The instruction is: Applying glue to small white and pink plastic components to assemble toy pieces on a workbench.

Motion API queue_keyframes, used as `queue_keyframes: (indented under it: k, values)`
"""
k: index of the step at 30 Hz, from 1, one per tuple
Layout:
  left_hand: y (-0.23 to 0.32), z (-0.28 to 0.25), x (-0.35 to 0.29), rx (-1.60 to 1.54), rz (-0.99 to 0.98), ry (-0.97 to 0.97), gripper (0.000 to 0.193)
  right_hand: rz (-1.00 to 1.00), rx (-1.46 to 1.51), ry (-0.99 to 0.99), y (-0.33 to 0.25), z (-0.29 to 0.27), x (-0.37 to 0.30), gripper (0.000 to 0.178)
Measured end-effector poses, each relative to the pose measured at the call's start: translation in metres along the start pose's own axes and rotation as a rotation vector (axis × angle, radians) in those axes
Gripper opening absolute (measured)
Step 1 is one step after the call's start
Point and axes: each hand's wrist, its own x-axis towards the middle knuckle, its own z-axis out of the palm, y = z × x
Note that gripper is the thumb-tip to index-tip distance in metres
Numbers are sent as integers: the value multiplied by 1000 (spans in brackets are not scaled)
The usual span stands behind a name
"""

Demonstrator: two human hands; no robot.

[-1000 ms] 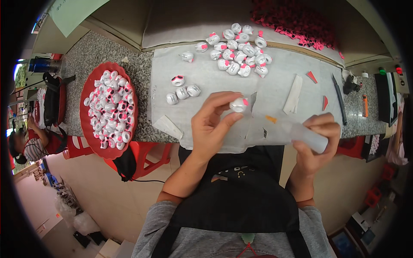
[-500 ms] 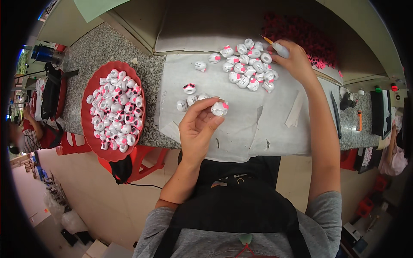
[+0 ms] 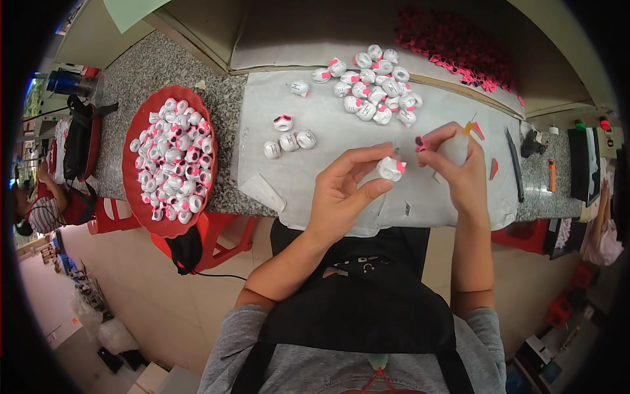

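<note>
My left hand [image 3: 338,197] pinches a small white cat-head piece [image 3: 390,169] with a pink bow between thumb and fingertips. Close to its right, my right hand [image 3: 469,180] holds a tiny pink glasses piece [image 3: 420,144] with dark lenses between thumb and finger. The same hand keeps a whitish squeeze bottle [image 3: 454,150] in its palm; the bottle's orange needle tip points up and away. A small gap separates the glasses piece from the cat head. Left of my hands lies a cat head [image 3: 283,123] wearing pink glasses, with three plain-looking white pieces [image 3: 289,142] below it.
Several cat heads [image 3: 377,92] lie grouped on the white paper [image 3: 262,105]. A heap of pink pieces [image 3: 459,49] fills the shelf behind. At left, a red scalloped tray [image 3: 134,190] holds many cat heads. Dark tweezers [image 3: 514,164] and an orange pen-like item [image 3: 552,175] lie right.
My right hand has come back from beside the pink heap toward my left hand, now with a pink glasses piece. My left hand has moved right with the cat head.
</note>
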Motion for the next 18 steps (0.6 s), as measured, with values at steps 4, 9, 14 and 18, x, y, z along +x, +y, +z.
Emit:
queue_keyframes:
  k: [4, 9, 14, 18]
  values:
    - [1, 13, 1, -3, -22, -92, 33, 18, 202, -5, 12, 10, -20, 13]
    - [2, 17, -5, -149, -77, -125, 32, 39, 456, 122, 26, 12, -31, 8]
    - [1, 18, -7, -93, -65, -94, 33, 26, 439, 162, 29, 5, -37, 8]
    - [-2, 19, -7, 178, 52, -15, 30, -20, 382, 156, 20, -2, -48, 9]
